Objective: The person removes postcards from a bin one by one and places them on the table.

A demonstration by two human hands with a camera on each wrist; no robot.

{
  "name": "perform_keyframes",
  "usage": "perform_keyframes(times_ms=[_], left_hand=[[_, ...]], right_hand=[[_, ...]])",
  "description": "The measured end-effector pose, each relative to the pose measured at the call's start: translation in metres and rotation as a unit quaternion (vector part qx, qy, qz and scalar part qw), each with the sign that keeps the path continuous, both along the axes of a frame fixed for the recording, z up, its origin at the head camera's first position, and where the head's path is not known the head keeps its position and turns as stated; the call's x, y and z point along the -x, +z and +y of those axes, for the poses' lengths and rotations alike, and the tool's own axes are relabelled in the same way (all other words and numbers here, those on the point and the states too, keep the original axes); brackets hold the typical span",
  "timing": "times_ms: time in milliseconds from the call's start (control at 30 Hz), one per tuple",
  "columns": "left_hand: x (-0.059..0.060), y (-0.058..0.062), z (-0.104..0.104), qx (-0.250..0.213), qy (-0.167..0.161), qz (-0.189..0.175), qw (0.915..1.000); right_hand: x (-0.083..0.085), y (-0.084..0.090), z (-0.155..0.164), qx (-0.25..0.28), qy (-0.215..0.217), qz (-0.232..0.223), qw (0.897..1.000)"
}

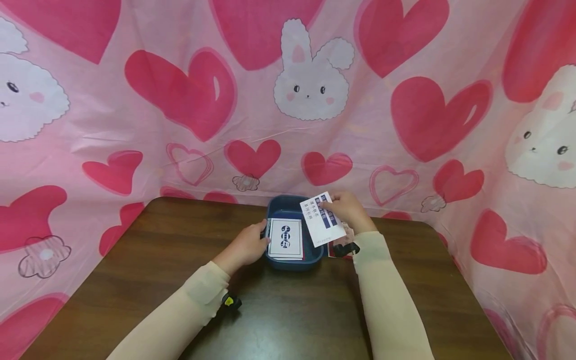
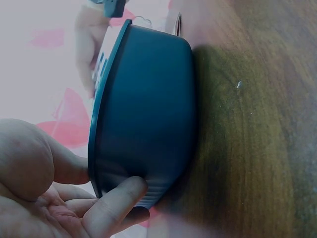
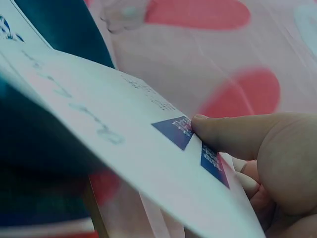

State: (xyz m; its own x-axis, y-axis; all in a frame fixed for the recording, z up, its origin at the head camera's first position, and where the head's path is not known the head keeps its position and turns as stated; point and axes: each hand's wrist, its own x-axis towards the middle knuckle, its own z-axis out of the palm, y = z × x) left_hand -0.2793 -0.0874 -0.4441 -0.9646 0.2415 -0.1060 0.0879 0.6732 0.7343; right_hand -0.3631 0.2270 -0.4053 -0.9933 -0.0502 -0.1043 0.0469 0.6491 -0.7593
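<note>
Here right hand [image 1: 346,212] pinches a white card [image 1: 321,220] tilted over the blue tub's [image 1: 292,262] right edge. Left hand [image 1: 245,246] grips the tub's left rim; tub on table [image 1: 135,270], another card [image 1: 285,239] flat inside.

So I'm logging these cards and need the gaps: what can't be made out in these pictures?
- Print on the card held by the right hand: too small in the head view, blurred in the right wrist view.
- Cards under the top card in the blue tub: covered by it.
- The tub's inside: hidden by its wall in the left wrist view, where the left hand grips its rim.
</note>
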Motion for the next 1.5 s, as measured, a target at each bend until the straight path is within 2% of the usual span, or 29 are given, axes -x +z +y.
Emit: perform_keyframes(times_ms=[133,267,500,767,1133,1333,1500], left_hand=[[0.000,-0.001,0.001,0.003,0.001,-0.002,1.0000],[0.001,0.000,0.000,0.004,0.000,-0.001,1.0000],[-0.001,0.002,-0.001,-0.003,-0.001,-0.004,1.0000],[-0.001,0.000,-0.002,0.002,0.001,-0.001,1.0000],[-0.001,0.001,-0.002,-0.004,-0.002,-0.009,0.9999],[0.000,0.000,-0.001,-0.007,-0.003,-0.008,0.9999],[0.001,-0.001,0.000,-0.001,-0.003,-0.002,1.0000]], right_hand=[[-0.002,-0.007,0.026,0.016,-0.030,0.003,0.999],[-0.006,-0.008,0.048,0.048,-0.057,-0.016,0.997],[-0.009,-0.016,0.084,0.051,-0.104,-0.038,0.993],[-0.009,-0.038,0.111,0.031,-0.112,-0.051,0.992],[-0.008,-0.063,0.118,0.079,-0.097,-0.095,0.988],[-0.007,-0.068,0.120,0.004,-0.103,-0.092,0.990],[-0.013,-0.063,0.115,-0.058,-0.108,-0.085,0.989]])
